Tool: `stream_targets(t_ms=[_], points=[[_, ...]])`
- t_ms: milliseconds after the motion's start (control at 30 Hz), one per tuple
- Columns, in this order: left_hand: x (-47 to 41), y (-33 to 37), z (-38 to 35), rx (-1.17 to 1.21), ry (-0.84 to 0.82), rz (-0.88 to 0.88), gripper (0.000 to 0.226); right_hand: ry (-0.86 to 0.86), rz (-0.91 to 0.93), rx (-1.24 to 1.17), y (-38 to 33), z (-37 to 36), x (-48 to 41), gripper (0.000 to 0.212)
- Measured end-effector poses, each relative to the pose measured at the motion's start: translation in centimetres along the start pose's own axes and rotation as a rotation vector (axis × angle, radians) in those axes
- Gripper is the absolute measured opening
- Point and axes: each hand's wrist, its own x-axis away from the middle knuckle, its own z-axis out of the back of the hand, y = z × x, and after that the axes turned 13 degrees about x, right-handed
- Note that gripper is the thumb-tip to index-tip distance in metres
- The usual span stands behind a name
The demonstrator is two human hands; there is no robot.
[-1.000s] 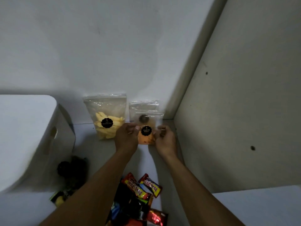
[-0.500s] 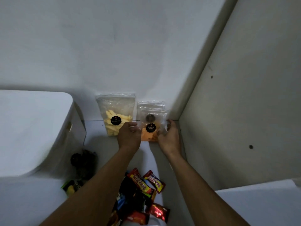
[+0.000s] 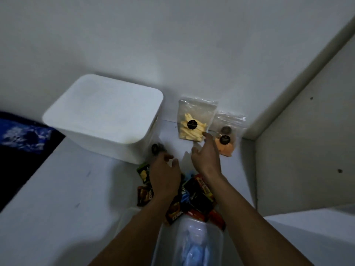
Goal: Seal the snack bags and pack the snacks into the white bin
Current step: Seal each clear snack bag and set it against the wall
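The white bin (image 3: 107, 120) stands at the back left of the white table, beside the wall. A clear bag of yellow sticks (image 3: 194, 121) leans on the wall to its right. Next to that leans a smaller clear bag of orange snacks (image 3: 225, 144), with another clear bag behind it. My right hand (image 3: 206, 154) hovers open just in front of these bags, its fingertips near the yellow bag's lower corner, holding nothing. My left hand (image 3: 163, 173) hangs open and empty over the table near the bin's front corner. Several wrapped candy bars (image 3: 197, 196) lie under my wrists.
A clear plastic container (image 3: 192, 242) with something blue inside sits close to me at the bottom. A small dark object (image 3: 156, 147) lies by the bin's corner. A side wall (image 3: 307, 141) closes off the right. A dark blue patterned cloth (image 3: 23, 135) lies at the far left.
Both hands have let go of the orange snack bag and drawn back and left; the bag now leans on the wall. My view has swung left, bringing the whole bin into sight.
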Motion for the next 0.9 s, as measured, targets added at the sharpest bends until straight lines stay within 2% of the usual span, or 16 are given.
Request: stream_targets(t_ms=[67,200,300,400,500,633,800,900], points=[[-0.4,-0.7,0.6,0.043,0.111,0.074,0.011,-0.140,0.075,0.002,-1.2,-1.8,-0.4,0.054],[-1.1,-1.3,1.2,0.192,0.311,0.220,0.026,-0.382,0.213,-0.013,-2.1,-5.2,-2.1,0.057],[-1.5,-1.9,1.5,0.281,0.365,0.276,0.031,-0.512,0.253,-0.014,-2.2,-6.8,-3.2,0.060],[-1.5,-2.4,1.7,0.285,0.342,0.256,0.025,-0.598,0.268,-0.041,-2.0,-7.7,-3.8,0.060],[-1.5,-2.7,1.8,0.131,0.310,0.205,0.023,-0.598,0.267,-0.067,-1.7,-7.4,-3.9,0.058],[-0.9,-2.2,1.8,0.057,0.257,0.120,0.019,-0.523,0.237,-0.082,-0.6,-5.6,-3.2,0.048],[0.6,0.4,1.8,0.085,0.137,-0.043,0.017,-0.395,0.158,-0.201,0.3,0.0,-1.5,0.018],[1.2,3.2,1.9,0.124,0.047,-0.139,0.017,-0.320,0.161,-0.228,0.1,4.0,-0.3,0.010]])
